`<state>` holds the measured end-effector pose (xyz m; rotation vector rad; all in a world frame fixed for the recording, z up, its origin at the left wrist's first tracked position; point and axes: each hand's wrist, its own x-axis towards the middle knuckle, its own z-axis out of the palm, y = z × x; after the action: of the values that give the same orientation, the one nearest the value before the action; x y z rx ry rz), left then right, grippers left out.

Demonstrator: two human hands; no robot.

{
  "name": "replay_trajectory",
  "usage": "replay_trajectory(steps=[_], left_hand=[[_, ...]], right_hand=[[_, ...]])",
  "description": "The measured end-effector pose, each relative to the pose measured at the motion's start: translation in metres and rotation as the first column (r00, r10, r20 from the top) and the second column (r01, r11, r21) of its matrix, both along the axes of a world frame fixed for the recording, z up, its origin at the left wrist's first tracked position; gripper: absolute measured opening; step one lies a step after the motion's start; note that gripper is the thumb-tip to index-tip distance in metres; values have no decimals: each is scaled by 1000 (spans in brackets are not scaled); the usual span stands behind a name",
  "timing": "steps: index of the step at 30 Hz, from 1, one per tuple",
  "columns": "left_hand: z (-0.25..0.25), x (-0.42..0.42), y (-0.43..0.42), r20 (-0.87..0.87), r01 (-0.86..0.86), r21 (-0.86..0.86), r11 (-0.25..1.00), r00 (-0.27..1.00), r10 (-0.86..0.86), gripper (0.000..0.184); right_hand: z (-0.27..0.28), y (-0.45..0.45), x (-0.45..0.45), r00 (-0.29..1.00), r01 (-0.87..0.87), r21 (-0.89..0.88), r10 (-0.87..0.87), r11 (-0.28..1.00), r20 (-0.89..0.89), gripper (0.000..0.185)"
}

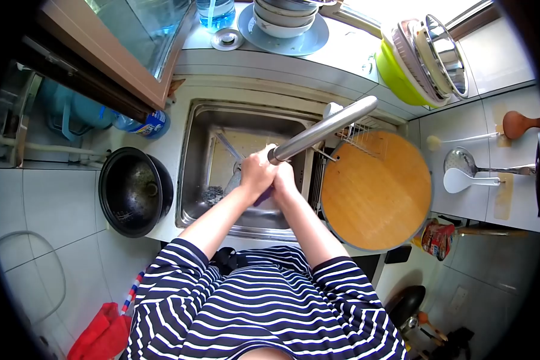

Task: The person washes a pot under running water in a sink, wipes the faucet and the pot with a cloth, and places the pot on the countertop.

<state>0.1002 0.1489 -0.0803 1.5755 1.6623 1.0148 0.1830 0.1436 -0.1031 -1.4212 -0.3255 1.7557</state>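
Note:
In the head view, my left hand (257,172) and my right hand (284,179) are pressed together over the sink (193,174), just under the end of the steel faucet (327,127). Both look closed around a purple cloth (263,196), of which a bit shows below them between the wrists. Most of the fingers and the rest of the cloth are hidden. Left of my hands, a greyish piece (233,181) shows; whether it belongs to the cloth is unclear. A dark mesh scourer (212,195) lies at the sink's lower left.
A black pot (137,192) stands left of the sink. To the right leans a round wooden board (378,192), beside a wire rack (361,135). Stacked bowls (284,21) sit on the ledge behind. An open window frame (162,90) juts in at upper left.

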Motion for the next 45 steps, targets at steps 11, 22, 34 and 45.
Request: replay_trajectory(steps=[11,22,34,45], left_hand=[[-15,-48,14,565,353,-373,858,820,-91,13],[35,-15,-31,592,504,-178,845,741,-316,21],[-20,-13,-1,442,87,86,993,889,-116,39],[4,-9,17,6,109,355,929,993,-119,26]], right_hand=[[-5,24,72,985,-148,182,128,972,115,34],[-57,-9,36,752,-129,-103,30,986,-659,37],[44,5,35,856,-77,-79,25,994,-517,33],[-1,22,-5,716,116,-88,-144,989,-683,22]])
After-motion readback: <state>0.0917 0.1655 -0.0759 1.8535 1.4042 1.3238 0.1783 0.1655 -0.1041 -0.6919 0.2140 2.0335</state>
